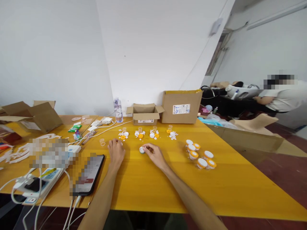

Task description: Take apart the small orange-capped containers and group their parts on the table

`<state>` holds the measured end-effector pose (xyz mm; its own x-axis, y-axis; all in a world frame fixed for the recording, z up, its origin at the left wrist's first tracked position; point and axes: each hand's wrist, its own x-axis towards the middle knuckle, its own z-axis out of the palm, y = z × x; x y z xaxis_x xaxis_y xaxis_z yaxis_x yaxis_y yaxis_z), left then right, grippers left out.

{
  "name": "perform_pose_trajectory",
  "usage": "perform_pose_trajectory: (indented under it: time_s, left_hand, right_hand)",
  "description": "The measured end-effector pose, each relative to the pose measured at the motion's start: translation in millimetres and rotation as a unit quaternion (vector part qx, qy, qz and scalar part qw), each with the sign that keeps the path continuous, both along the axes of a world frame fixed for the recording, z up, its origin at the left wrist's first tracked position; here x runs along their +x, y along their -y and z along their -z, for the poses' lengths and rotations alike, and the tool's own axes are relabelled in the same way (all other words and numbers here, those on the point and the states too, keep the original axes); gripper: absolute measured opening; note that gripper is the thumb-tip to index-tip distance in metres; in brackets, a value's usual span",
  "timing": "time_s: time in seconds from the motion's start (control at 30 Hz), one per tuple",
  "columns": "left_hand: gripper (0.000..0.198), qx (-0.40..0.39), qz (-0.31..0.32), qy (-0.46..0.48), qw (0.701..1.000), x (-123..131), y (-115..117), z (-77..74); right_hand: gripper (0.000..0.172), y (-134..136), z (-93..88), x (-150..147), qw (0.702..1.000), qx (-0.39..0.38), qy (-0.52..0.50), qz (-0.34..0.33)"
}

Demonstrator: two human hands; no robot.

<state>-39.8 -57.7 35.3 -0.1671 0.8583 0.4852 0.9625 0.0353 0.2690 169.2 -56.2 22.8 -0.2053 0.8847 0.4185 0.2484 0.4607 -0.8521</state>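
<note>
Over the yellow-orange wooden tabletop (153,195), a small round white-and-blue piece (142,149) is held midway between the back and front edges, its right rim pinched by the right hand (153,154), whose thumb and forefinger are drawn together on it. To its left, the left hand (116,150) is lowered toward the tabletop, fingers bent and bunched; whether anything is clamped there cannot be told, since the fingertips are partly hidden. A tiny white part (121,143) is seen just beside them, and a small clear plastic cup (102,142) is placed farther left, near the tabletop's left edge. Toward the back edge, four little groups are laid out in a row, each made up of a clear cup, white parts and an orange ring; in the leftmost, the flat orange plastic ring (122,137) is set against a round white plastic disc (126,134). Behind the row, along the back edge, are placed a clear bottle with a purple-tinted label (118,110), an open brown cardboard box (135,121) and a larger, taped brown cardboard box (182,117). Near the slanting right edge, seven clear containers with white-and-orange lids (202,163) are clustered. By the front left corner, a black-framed phone (92,175) is laid flat.
</note>
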Motion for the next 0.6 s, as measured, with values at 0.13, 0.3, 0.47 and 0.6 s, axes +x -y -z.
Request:
perform_pose_trajectory:
  time_s: [0.13,0.3,0.47,0.6]
  left_hand:
    - [0.038,0.018,0.021,0.031,0.999,6,0,-3.3]
    - [0.029,0.086,0.18,0.096,0.975,25,2,-5.0]
    - [0.025,0.049,0.305,0.139,0.941,40,7,-1.3]
    - [0.026,-0.003,0.362,0.173,0.916,43,10,-0.8]
  right_hand:
    - [0.019,4,2.3,-2,0.991,0.099,0.095,0.003]
    - [0.023,11,0.6,-10,0.962,0.177,0.207,-0.033]
    - [0.026,9,0.6,-11,0.962,0.175,0.209,-0.017]
    - [0.024,6,2.7,-6,0.971,0.166,0.168,0.026]
